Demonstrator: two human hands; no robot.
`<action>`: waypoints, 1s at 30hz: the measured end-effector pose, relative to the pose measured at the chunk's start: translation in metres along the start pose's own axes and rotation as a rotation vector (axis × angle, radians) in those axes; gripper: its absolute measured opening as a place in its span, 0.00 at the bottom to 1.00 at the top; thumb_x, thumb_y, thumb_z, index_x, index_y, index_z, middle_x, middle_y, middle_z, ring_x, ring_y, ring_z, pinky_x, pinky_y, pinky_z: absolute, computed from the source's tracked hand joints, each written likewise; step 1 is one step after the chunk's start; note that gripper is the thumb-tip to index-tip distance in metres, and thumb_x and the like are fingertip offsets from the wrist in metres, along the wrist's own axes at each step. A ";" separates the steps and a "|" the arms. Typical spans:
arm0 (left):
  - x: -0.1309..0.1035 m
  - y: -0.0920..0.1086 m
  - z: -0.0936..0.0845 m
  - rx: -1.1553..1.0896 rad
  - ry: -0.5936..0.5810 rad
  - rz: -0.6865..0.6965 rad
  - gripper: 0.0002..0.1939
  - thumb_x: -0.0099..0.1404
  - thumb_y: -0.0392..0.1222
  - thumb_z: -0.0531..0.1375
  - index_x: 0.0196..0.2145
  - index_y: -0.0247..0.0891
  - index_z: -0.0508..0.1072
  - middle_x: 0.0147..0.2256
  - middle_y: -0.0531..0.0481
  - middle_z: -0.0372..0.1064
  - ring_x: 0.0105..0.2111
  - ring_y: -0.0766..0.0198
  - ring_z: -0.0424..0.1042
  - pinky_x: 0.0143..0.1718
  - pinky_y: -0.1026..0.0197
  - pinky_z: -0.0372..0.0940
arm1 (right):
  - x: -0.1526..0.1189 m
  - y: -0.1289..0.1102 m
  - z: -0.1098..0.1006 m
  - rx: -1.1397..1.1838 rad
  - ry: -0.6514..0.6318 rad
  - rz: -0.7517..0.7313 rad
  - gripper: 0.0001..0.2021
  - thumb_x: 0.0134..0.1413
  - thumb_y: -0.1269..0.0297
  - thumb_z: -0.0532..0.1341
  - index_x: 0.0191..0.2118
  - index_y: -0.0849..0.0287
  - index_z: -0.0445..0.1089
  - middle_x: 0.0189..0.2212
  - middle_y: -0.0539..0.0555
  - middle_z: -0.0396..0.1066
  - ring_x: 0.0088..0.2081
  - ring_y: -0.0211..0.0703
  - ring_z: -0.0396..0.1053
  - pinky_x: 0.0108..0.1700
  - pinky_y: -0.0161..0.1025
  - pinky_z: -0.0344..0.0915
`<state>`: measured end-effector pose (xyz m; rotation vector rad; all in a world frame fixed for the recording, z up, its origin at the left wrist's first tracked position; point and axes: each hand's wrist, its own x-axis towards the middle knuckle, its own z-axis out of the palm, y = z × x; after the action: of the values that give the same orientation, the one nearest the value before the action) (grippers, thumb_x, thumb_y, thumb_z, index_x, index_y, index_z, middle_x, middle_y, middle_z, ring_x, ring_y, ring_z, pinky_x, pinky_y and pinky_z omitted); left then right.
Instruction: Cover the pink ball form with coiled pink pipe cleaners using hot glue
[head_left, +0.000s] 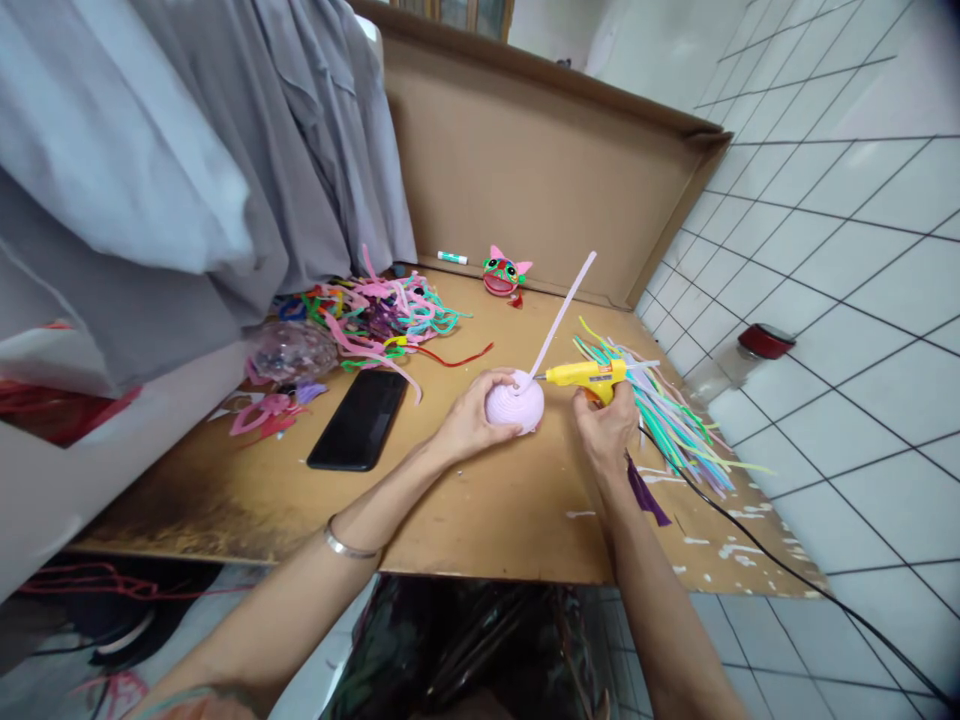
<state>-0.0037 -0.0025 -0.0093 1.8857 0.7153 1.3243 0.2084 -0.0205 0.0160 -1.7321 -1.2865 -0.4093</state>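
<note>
My left hand (474, 414) is closed around a pale lilac ball (517, 405) wound from pipe cleaner, just above the table. A loose pale pink pipe cleaner strip (559, 318) sticks up from the ball's top toward the upper right. In my right hand (609, 425) is a yellow hot glue gun (587, 374), held level with its nozzle pointing left. The nozzle tip is at the ball near the strip's base; whether it touches, I cannot tell. A clear glue stick pokes out of the gun's back end.
Pipe cleaners (682, 425) lie fanned out at right, and a tangled heap (390, 310) sits at back left. A black phone (358, 420) lies left of my hands. A cat-like face ornament (505, 272) stands by the cardboard wall (540, 170). The gun's black cord (750, 535) crosses the right edge.
</note>
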 end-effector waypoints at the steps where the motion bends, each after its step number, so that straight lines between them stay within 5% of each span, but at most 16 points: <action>1: 0.000 0.000 0.000 -0.001 0.000 -0.006 0.29 0.50 0.42 0.70 0.49 0.40 0.65 0.58 0.38 0.63 0.59 0.49 0.66 0.61 0.45 0.60 | -0.001 -0.001 0.000 0.004 0.000 -0.012 0.15 0.47 0.54 0.55 0.39 0.58 0.65 0.36 0.62 0.74 0.40 0.57 0.72 0.44 0.49 0.66; 30: 0.000 -0.002 0.001 -0.018 -0.007 0.010 0.29 0.51 0.43 0.70 0.49 0.40 0.65 0.59 0.38 0.63 0.60 0.50 0.65 0.62 0.45 0.60 | -0.008 -0.005 -0.001 0.054 -0.107 -0.167 0.10 0.52 0.58 0.55 0.38 0.57 0.63 0.33 0.57 0.69 0.39 0.52 0.68 0.45 0.46 0.64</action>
<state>-0.0025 -0.0018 -0.0110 1.8813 0.6884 1.3253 0.2014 -0.0258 0.0130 -1.6260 -1.5117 -0.3777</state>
